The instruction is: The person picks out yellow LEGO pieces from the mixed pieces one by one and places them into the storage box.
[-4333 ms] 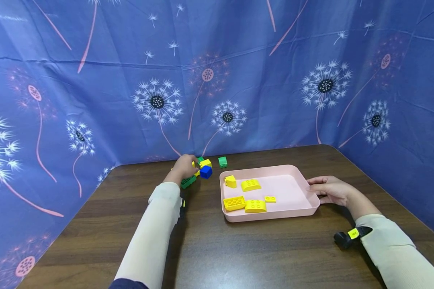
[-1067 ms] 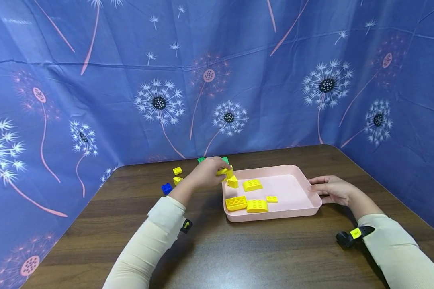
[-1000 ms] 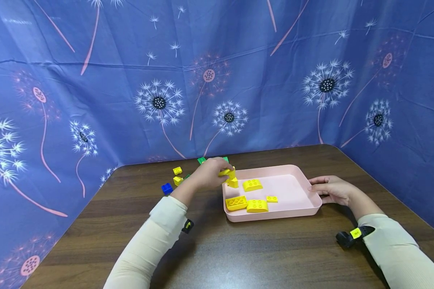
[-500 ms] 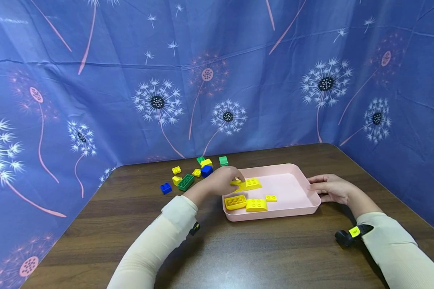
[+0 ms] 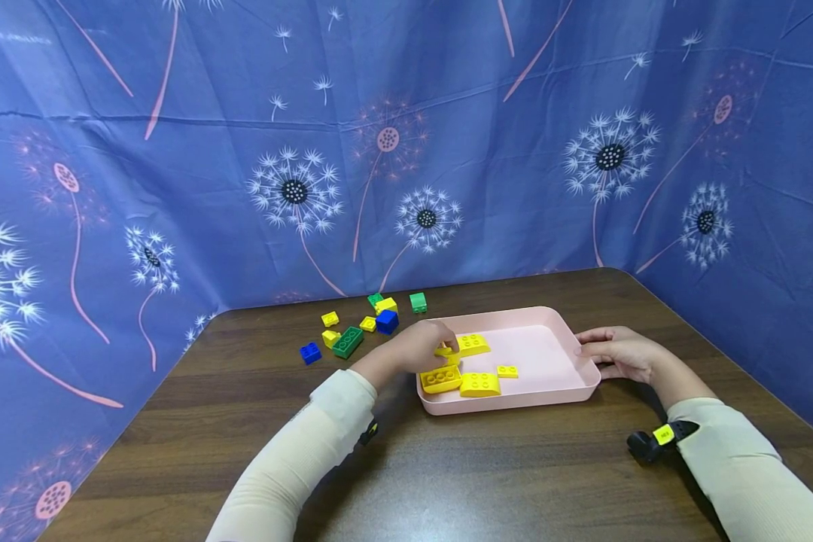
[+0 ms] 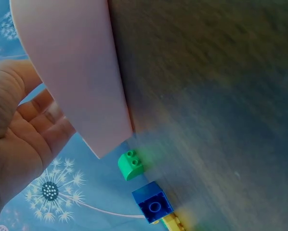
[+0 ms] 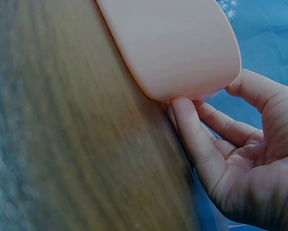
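Observation:
My left hand [image 5: 421, 348] reaches over the left wall of the pink tray [image 5: 542, 354], its fingertips down inside. They pinch a yellow brick [image 5: 446, 351], partly covered by the fingers. In the left wrist view the tray wall hides the left fingertips. Around it in the tray lie an upturned yellow brick [image 5: 440, 379], two curved-top yellow bricks [image 5: 481, 385] and a small flat yellow brick [image 5: 507, 372]. My right hand [image 5: 619, 355] holds the tray's right end, the thumb at the rim and fingers against the outer wall [image 7: 197, 53].
Left of the tray, loose bricks lie on the wooden table [image 5: 488, 467]: a long green brick [image 5: 348, 342], a blue brick [image 5: 387, 321], another blue brick [image 5: 310, 353], and several yellow ones. A green brick [image 5: 418, 302] stands behind the tray. A blue curtain [image 5: 501, 165] hangs beyond.
My left hand went from the loose bricks to the tray carrying yellow, then lowered inside and moved slightly toward the front. My right hand stays at the tray's right end.

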A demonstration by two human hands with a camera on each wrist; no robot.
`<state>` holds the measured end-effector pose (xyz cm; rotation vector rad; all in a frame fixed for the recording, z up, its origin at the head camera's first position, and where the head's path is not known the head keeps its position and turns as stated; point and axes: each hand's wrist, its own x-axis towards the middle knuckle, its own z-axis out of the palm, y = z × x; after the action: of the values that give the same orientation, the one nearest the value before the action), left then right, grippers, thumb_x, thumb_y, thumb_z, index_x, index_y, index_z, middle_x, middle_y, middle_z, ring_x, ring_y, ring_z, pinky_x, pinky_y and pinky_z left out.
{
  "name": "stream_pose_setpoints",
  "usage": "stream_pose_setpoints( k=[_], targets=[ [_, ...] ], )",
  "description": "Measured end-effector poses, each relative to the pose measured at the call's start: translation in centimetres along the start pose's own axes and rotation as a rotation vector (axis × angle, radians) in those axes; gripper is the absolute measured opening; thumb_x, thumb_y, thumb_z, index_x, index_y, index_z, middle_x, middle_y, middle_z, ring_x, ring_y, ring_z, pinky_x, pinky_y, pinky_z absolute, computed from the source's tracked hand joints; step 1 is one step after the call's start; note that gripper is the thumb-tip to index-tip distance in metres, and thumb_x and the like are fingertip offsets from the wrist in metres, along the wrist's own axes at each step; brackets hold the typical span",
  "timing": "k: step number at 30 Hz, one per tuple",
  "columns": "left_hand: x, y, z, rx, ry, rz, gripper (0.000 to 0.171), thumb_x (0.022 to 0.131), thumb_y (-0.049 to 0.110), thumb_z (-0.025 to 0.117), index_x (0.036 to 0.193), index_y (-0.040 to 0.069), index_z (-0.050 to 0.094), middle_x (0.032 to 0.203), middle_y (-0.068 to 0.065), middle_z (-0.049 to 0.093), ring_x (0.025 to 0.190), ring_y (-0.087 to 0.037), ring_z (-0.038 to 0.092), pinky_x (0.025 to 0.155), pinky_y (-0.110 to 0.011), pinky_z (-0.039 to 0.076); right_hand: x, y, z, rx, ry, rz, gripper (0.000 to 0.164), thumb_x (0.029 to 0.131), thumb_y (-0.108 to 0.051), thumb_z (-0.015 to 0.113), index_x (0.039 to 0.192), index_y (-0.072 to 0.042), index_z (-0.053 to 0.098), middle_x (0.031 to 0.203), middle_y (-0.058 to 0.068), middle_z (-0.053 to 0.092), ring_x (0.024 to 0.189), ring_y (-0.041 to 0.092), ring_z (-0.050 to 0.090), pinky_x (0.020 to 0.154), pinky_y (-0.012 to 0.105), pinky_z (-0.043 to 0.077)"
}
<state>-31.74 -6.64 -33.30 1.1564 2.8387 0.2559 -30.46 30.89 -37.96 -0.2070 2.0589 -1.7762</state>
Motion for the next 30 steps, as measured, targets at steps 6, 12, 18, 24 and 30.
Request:
stream_pose_setpoints(
  k=[6, 12, 18, 24, 30],
  targets=[
    [0.2, -0.3, 0.2, 0.006, -0.009, -0.020, 0.021, 0.085, 0.012, 0.076, 0.105, 0.014, 0.071, 0.107, 0.003, 0.066, 0.098, -0.012, 0.057, 0.095, -0.026, 0.047, 0.1, 0.1, 0.0, -0.003, 0.001, 0.003, 0.061, 0.094, -0.008, 0.060, 0.140, 0.018, 0.030, 0.101, 0.003, 0.066, 0.089, 0.016, 0.065, 0.078, 0.040, 0.057],
    [0.2, -0.5, 0.2, 0.010, -0.017, -0.041, 0.021, 0.084, 0.013, 0.077, 0.104, 0.014, 0.071, 0.103, 0.004, 0.066, 0.095, -0.012, 0.057, 0.093, -0.026, 0.048, 0.1, 0.0, 0.0, -0.001, 0.001, 0.003, 0.060, 0.094, -0.008, 0.060, 0.140, 0.018, 0.031, 0.100, 0.004, 0.066, 0.088, 0.016, 0.065, 0.077, 0.040, 0.057],
    [0.2, -0.4, 0.1, 0.002, -0.032, -0.053, 0.026, 0.084, 0.014, 0.077, 0.109, 0.014, 0.070, 0.106, 0.003, 0.067, 0.098, -0.013, 0.058, 0.094, -0.027, 0.048, 0.1, 0.1, 0.0, -0.009, 0.000, 0.009, 0.062, 0.094, -0.009, 0.060, 0.141, 0.018, 0.029, 0.102, 0.003, 0.066, 0.090, 0.015, 0.065, 0.078, 0.040, 0.056],
    [-0.1, -0.3, -0.2, -0.005, -0.029, -0.073, 0.030, 0.085, 0.015, 0.076, 0.114, 0.015, 0.070, 0.112, 0.002, 0.066, 0.100, -0.013, 0.059, 0.092, -0.027, 0.049, 0.1, 0.2, 0.0, -0.007, -0.006, 0.002, 0.059, 0.094, -0.009, 0.060, 0.139, 0.017, 0.033, 0.102, 0.002, 0.066, 0.091, 0.016, 0.065, 0.079, 0.041, 0.056],
    [-0.8, -0.4, -1.2, -0.031, -0.014, -0.079, 0.030, 0.086, 0.015, 0.075, 0.115, 0.013, 0.069, 0.112, -0.001, 0.066, 0.100, -0.017, 0.061, 0.087, -0.026, 0.051, 0.1, -0.1, 0.0, -0.013, 0.002, 0.008, 0.060, 0.093, -0.009, 0.061, 0.139, 0.018, 0.032, 0.102, 0.002, 0.066, 0.091, 0.016, 0.064, 0.079, 0.041, 0.056]
  ],
)
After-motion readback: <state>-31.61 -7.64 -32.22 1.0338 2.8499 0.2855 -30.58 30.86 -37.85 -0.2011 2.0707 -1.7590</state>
